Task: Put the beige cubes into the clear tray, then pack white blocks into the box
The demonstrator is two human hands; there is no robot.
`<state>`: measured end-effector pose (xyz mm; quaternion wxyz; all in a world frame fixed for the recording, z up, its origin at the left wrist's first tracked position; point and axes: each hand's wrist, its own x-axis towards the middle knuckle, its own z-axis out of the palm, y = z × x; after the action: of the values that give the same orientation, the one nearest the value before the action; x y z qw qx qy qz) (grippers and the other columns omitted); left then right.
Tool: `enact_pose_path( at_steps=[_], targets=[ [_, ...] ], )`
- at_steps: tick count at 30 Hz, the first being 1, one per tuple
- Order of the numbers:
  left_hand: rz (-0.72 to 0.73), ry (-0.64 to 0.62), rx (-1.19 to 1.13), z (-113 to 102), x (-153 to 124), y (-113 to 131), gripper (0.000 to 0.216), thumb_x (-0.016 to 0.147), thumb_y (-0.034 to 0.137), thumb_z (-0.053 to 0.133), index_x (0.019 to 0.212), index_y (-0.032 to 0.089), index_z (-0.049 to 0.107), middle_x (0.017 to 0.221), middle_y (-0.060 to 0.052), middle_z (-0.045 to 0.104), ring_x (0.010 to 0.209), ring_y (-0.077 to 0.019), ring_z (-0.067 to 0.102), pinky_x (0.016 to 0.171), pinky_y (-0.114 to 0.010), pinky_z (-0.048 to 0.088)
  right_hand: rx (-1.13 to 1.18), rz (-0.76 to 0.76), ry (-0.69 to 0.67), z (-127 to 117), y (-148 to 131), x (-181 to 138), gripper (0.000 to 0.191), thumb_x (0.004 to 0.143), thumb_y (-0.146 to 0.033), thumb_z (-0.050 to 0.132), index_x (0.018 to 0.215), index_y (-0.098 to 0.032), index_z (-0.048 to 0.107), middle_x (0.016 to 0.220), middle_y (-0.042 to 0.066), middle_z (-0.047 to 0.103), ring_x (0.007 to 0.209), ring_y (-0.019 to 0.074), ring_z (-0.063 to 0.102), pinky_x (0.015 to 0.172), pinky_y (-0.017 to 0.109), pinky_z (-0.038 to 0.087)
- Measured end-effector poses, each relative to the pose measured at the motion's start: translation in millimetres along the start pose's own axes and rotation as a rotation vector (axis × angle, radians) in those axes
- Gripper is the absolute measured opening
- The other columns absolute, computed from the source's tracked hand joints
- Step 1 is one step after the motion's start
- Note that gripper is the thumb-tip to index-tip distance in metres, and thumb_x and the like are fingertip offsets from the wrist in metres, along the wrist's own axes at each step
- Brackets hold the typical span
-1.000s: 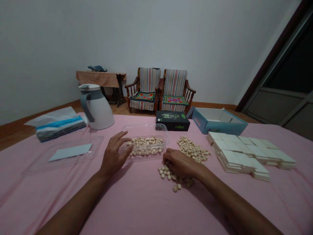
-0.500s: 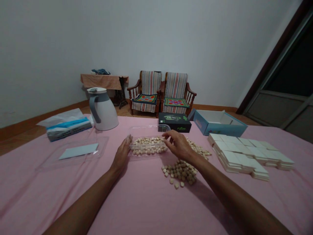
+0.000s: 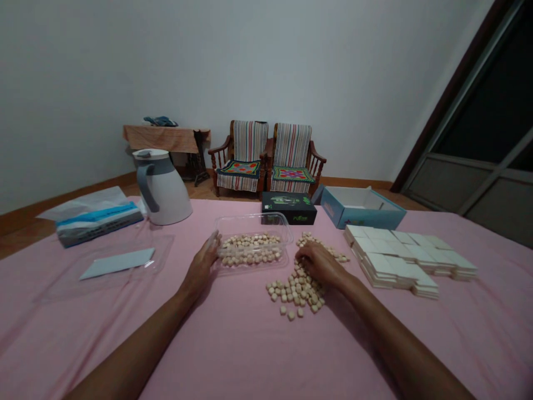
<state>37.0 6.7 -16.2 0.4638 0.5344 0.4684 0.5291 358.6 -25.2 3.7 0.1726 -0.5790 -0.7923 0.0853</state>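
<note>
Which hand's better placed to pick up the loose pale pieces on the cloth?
Right, I'd say: the right hand is down at the loose pale pieces, while the left hand is at the clear container's left end, farther from them.

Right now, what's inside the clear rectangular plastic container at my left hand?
Many small, pale, rounded pieces lie inside the clear rectangular plastic container. The upper ones show, some through its front wall; any beneath them, and the floor below, are covered.
</note>
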Motion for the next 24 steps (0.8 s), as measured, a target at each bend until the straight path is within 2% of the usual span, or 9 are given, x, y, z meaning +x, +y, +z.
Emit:
enact_pose_path(
  at_steps=[5,8,13,15,19,21,24],
  targets=[
    [-0.008,-0.013,-0.015,0,0,4,0.067,0.084,0.058,0.049,0.141,0.024,0.041,0.151,-0.012,0.036,0.139,-0.0274,0.032,0.113,-0.048,0.028,-0.159,0.011,-0.097,0,-13,5,0.026,0.085,-0.011,0.047,0.091,-0.016,0.071,0.097,0.011,0.067,0.098,0.0202,0.056,0.083,0.027,0.037],
    [-0.004,-0.031,0.009,-2,1,5,0.069,0.084,0.059,0.049,0.142,0.022,0.039,0.15,-0.014,0.037,0.138,-0.0282,0.034,0.112,-0.048,0.028,-0.26,0.05,-0.099,1,-21,6,0.026,0.087,-0.013,0.045,0.09,-0.015,0.07,0.096,0.012,0.066,0.095,0.0215,0.056,0.078,0.028,0.036],
    [-0.003,-0.04,0.047,-4,1,5,0.068,0.085,0.058,0.046,0.143,0.024,0.036,0.15,-0.013,0.038,0.138,-0.0278,0.034,0.112,-0.048,0.029,-0.203,0.06,-0.063,5,-23,4,0.022,0.083,-0.009,0.047,0.091,-0.016,0.067,0.096,0.012,0.065,0.093,0.0208,0.056,0.076,0.028,0.037],
    [-0.009,-0.041,0.049,-4,1,5,0.068,0.085,0.058,0.046,0.143,0.024,0.037,0.15,-0.013,0.037,0.138,-0.0274,0.034,0.111,-0.048,0.03,-0.119,0.051,0.031,4,-19,2,0.017,0.079,-0.01,0.05,0.088,-0.015,0.064,0.092,0.011,0.063,0.089,0.0199,0.056,0.076,0.029,0.038],
    [-0.027,-0.027,0.041,-4,2,5,0.067,0.085,0.058,0.047,0.142,0.024,0.039,0.148,-0.013,0.04,0.137,-0.0275,0.037,0.111,-0.047,0.03,0.158,0.072,0.368,-4,-18,2,0.015,0.071,-0.009,0.052,0.082,-0.016,0.059,0.084,0.005,0.06,0.072,0.015,0.054,0.068,0.027,0.042],
    [-0.03,-0.021,0.04,-3,3,5,0.067,0.085,0.058,0.047,0.142,0.024,0.039,0.147,-0.014,0.041,0.136,-0.028,0.039,0.111,-0.047,0.031,0.338,0.058,0.515,-9,-22,3,0.014,0.073,-0.011,0.053,0.084,-0.017,0.059,0.082,0.004,0.06,0.068,0.0133,0.054,0.065,0.026,0.044],
    [-0.025,-0.023,0.042,-3,2,4,0.066,0.085,0.058,0.047,0.142,0.024,0.039,0.147,-0.014,0.042,0.135,-0.0277,0.039,0.11,-0.047,0.031,0.595,-0.003,0.575,-13,-34,5,0.017,0.079,-0.018,0.054,0.094,-0.017,0.061,0.089,0.005,0.063,0.076,0.0141,0.06,0.069,0.027,0.048]
  ],
)
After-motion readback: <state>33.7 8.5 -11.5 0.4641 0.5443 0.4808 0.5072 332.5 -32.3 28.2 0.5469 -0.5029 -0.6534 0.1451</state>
